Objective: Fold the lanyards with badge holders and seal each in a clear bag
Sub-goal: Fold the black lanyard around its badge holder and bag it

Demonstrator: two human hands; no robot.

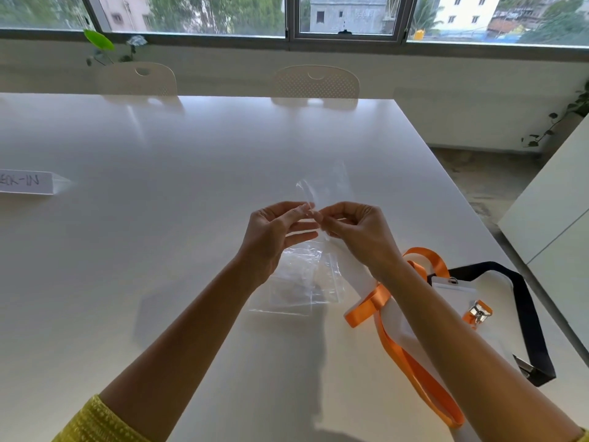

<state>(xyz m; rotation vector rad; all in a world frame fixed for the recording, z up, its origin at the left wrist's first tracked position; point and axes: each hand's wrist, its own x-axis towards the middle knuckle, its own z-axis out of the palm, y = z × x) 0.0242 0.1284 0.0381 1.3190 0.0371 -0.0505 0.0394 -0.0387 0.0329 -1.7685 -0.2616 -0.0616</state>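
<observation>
Both hands, left hand (274, 231) and right hand (357, 231), pinched one clear bag (314, 199) above the table (191, 154); the orange lanyard (414, 365) and black lanyard (526, 301) lay unfolded near its right edge, nothing sealed yet

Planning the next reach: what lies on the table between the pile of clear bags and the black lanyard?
In the head view, the orange lanyard and a badge holder lie between the clear bags and the black lanyard.
</observation>
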